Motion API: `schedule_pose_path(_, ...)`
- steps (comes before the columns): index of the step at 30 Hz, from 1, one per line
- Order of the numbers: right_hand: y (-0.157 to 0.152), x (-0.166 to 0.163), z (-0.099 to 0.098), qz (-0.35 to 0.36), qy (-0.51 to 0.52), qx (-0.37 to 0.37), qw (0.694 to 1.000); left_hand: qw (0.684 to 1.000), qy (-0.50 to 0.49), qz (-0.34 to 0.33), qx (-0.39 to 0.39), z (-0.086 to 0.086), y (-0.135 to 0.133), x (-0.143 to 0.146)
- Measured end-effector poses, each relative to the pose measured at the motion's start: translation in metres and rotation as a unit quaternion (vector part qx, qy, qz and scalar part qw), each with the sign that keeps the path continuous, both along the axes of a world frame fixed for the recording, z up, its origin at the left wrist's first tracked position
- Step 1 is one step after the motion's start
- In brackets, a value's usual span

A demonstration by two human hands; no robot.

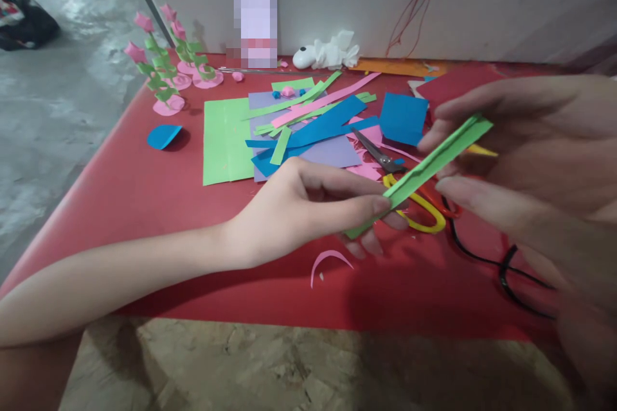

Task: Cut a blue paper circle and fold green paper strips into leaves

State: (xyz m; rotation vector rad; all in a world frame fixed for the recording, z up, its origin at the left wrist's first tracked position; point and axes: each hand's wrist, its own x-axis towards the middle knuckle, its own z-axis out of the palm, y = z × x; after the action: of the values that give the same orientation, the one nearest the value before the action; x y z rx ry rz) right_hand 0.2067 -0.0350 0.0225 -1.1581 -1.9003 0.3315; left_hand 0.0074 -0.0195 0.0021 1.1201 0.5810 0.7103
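My left hand (332,205) pinches a narrow green paper strip (424,167) near its lower end, thumb on top. The strip is folded lengthwise and tilts up to the right. Around its upper end, my right hand (530,160) looms close to the camera, thumb and fingers apart. I see no firm grip by it on the strip. A small yellow pointed piece (482,150) shows among the right fingers; what it is I cannot make out. Beneath the strip lie scissors (424,212) with yellow handles, partly covered.
Paper flowers (168,104) stand at the left on the red table (168,205). Green sheets (226,141), blue strips (313,125) and a blue square (403,117) lie mid-table. A white figure (325,53) rests by the wall. A black cord (472,253) runs at the right.
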Motion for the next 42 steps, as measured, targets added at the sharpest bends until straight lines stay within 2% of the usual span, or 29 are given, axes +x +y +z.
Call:
schedule_pose_path(3, -0.002, -0.001, 0.001, 0.019, 0.057, -0.095, 0.994, 0.999, -0.026, -0.033, -0.034, -0.002, 0.001, -0.001)
schedule_pose_path(6, -0.003, -0.003, 0.002, 0.043, 0.054, -0.153, 0.986, 0.995, -0.060, -0.053, -0.054, -0.002, 0.002, -0.002)
schedule_pose_path(11, -0.003, -0.009, 0.000, 0.034, 0.040, -0.147, 0.988, 0.990, -0.074, -0.077, -0.091, 0.001, 0.003, -0.001)
schedule_pose_path(15, -0.009, -0.014, -0.001, -0.021, 0.041, -0.146, 0.988, 0.992, -0.053, -0.069, -0.093, 0.003, 0.003, 0.001)
schedule_pose_path(20, -0.010, -0.012, 0.000, 0.024, 0.072, -0.207, 0.975, 0.996, -0.033, -0.060, -0.062, 0.004, -0.001, 0.001)
schedule_pose_path(24, -0.006, -0.013, 0.001, 0.035, 0.084, -0.197, 0.976, 0.998, 0.001, -0.046, -0.041, 0.006, -0.003, 0.002)
schedule_pose_path(27, -0.004, -0.013, 0.003, 0.052, 0.061, -0.185, 0.980, 0.999, 0.038, -0.035, -0.005, 0.008, -0.003, 0.002)
schedule_pose_path(33, -0.003, -0.006, 0.005, 0.044, -0.011, -0.127, 0.991, 0.982, 0.116, 0.002, 0.147, 0.009, -0.002, 0.000)
schedule_pose_path(37, -0.002, -0.006, 0.002, 0.041, -0.006, -0.123, 0.991, 0.964, 0.135, 0.024, 0.226, 0.010, -0.002, 0.001)
schedule_pose_path(42, -0.003, -0.006, 0.003, 0.037, 0.009, -0.126, 0.991, 0.949, 0.154, 0.025, 0.274, 0.013, -0.002, 0.000)
